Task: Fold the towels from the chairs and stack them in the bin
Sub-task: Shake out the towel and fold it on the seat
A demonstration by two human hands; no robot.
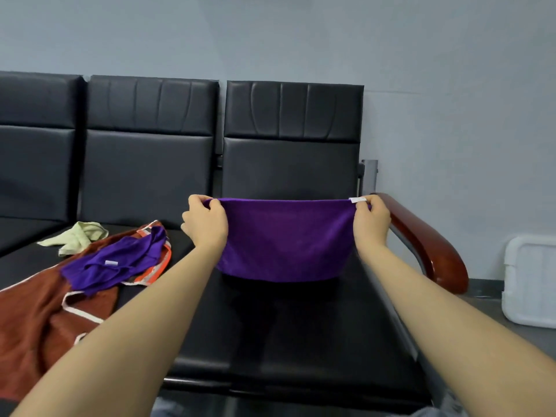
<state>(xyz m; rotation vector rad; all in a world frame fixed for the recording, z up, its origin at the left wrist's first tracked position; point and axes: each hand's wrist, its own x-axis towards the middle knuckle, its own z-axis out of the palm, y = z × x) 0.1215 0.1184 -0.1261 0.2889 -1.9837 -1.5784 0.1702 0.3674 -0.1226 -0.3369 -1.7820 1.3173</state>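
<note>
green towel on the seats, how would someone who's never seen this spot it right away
Look at the row of black chairs against the wall and find the heap of cloths on the seat left of the one where the hands hold up a purple towel. The green towel lies crumpled at the back of that heap. It is the only pale green cloth, beside a rust-brown towel and a second purple one.

A: Any readable text, brands or numbers?

B: None. Small white tag (357,200) on the top right corner of the held purple towel (285,239), too small and blurred to read.

A: Anything else?

B: Second white tag (110,263) on the crumpled purple towel (120,263) at left. Looks blank at this resolution.
</note>
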